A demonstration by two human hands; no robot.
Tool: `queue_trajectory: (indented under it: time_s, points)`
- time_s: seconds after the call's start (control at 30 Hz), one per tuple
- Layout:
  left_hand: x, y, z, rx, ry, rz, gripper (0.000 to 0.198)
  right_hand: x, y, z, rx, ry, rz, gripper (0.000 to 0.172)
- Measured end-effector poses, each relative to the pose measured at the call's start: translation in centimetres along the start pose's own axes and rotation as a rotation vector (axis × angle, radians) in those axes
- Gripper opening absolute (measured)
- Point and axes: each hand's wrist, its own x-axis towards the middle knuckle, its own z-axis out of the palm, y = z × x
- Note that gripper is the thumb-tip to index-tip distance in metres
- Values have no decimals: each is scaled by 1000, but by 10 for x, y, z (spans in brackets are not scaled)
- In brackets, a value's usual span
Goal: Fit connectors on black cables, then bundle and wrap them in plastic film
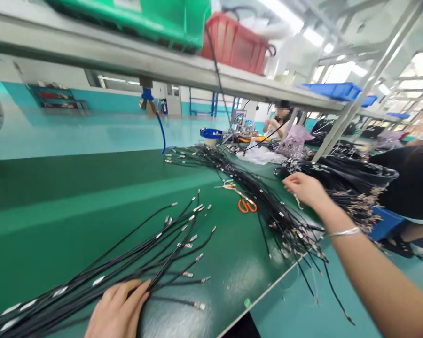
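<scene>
My left hand (117, 310) lies flat, fingers stretched, on a fan of black cables with metal tips (155, 249) spread over the green table (74, 206) near its front edge. My right hand (305, 188) reaches out to the right over a big heap of the same black cables (268, 197); its fingers are curled and pinch a thin cable end at the heap. A silver bracelet (343, 231) sits on that wrist.
Orange-handled scissors (246, 205) lie between the two cable piles. A shelf (127, 51) overhead carries green, red and blue bins. Another person (409, 188) sits at the right with more cable bundles; a further person works at the far end.
</scene>
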Motion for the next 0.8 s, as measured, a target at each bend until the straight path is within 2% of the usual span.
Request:
queue_trajectory:
  time_s: [0.03, 0.1, 0.17, 0.2, 0.27, 0.3, 0.37, 0.4, 0.47, 0.53, 0.67, 0.73, 0.8]
  points:
    - [1, 4, -6, -28, -22, -1, 28, -4, 19, -5, -39, -3, 14, 30]
    - [1, 11, -17, -77, -67, -16, 28, -23, 51, -2, -182, -26, 16, 27]
    - [-1, 15, -23, -102, -104, -35, 28, -55, 62, 12, -261, -14, -9, 25]
    - [-2, 17, -25, -105, -116, -39, 28, -72, 57, 21, -233, 9, -29, 26]
    - [-4, 20, -26, -96, -139, -50, 29, -103, 29, 40, -39, -12, -72, 28]
    - [-5, 21, -26, -88, -147, -55, 29, -115, 8, 50, 83, -115, -118, 29]
    - [-6, 23, -28, -64, -161, -63, 28, -125, -40, 69, 255, -397, -328, 27]
    - [-7, 24, -29, -48, -163, -65, 28, -123, -63, 79, 301, -472, -430, 25]
    - [-11, 26, -34, -22, -162, -66, 27, -108, -102, 101, 365, -535, -600, 20]
    - [-17, 28, -41, -9, -151, -69, 25, -87, -128, 127, 380, -561, -773, 21]
    - [-29, 27, -54, -3, -151, -50, 24, -57, -147, 184, 258, -568, -1007, 40]
    - [-33, 23, -58, 4, -159, -37, 26, -54, -146, 200, 197, -517, -1042, 31]
    - [-35, 17, -59, 17, -155, -45, 25, -56, -143, 201, 172, -477, -1057, 17]
